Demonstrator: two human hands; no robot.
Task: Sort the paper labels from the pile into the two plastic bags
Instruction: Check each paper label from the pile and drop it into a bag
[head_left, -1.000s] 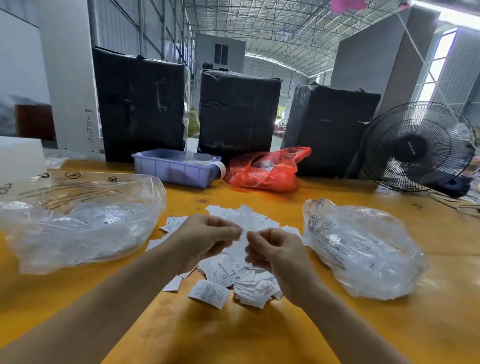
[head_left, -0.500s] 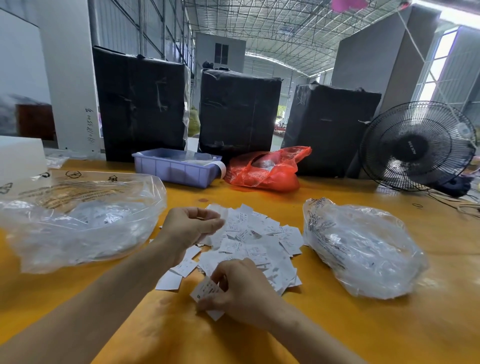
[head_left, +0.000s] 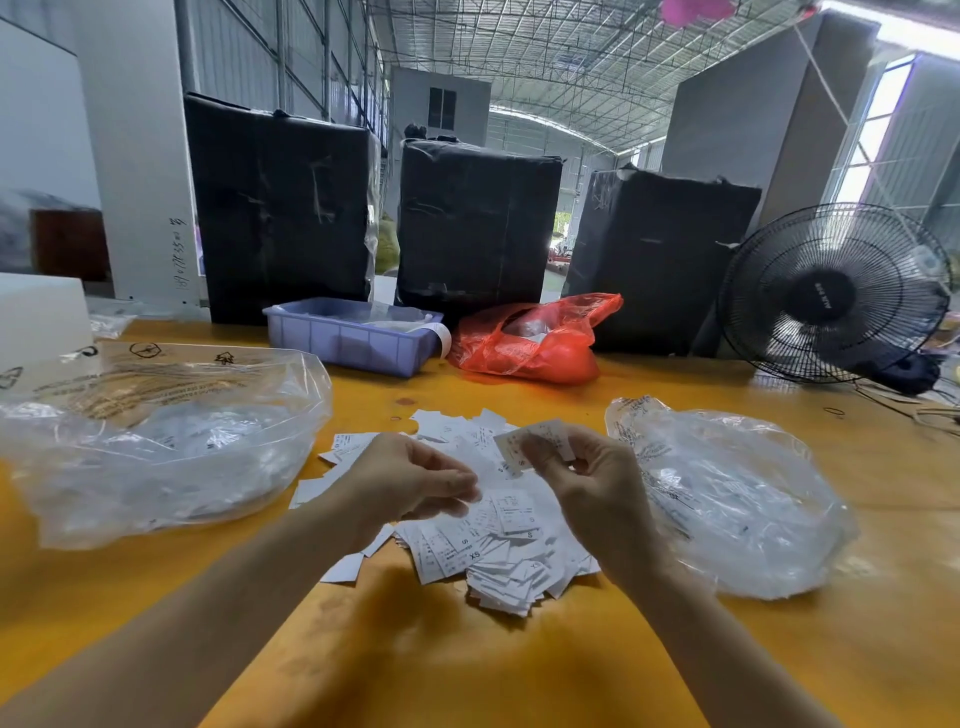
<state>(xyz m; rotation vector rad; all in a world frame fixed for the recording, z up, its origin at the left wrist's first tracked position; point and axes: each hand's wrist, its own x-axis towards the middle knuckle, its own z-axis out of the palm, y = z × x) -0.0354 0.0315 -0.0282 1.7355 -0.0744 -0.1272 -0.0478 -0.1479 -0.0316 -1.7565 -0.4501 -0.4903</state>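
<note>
The right hand (head_left: 597, 483) pinches a few small white paper labels (head_left: 535, 441) lifted above the loose pile of white printed labels (head_left: 498, 540) in the middle of the yellow table (head_left: 467, 665), probably to read their size, while the left hand (head_left: 410, 483) hovers loosely curled and empty, with the clear plastic bags at the left edge (head_left: 156, 441) and the right edge (head_left: 727, 499) ready to receive them.

Right hand (head_left: 587, 483) up, label (head_left: 535, 441) lifted.

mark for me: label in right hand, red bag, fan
label in right hand (head_left: 537, 441), head view, on the printed paper above the fingertips.
red bag (head_left: 535, 343), head view, on its crumpled front.
fan (head_left: 821, 296), head view, on the black centre hub.
</note>
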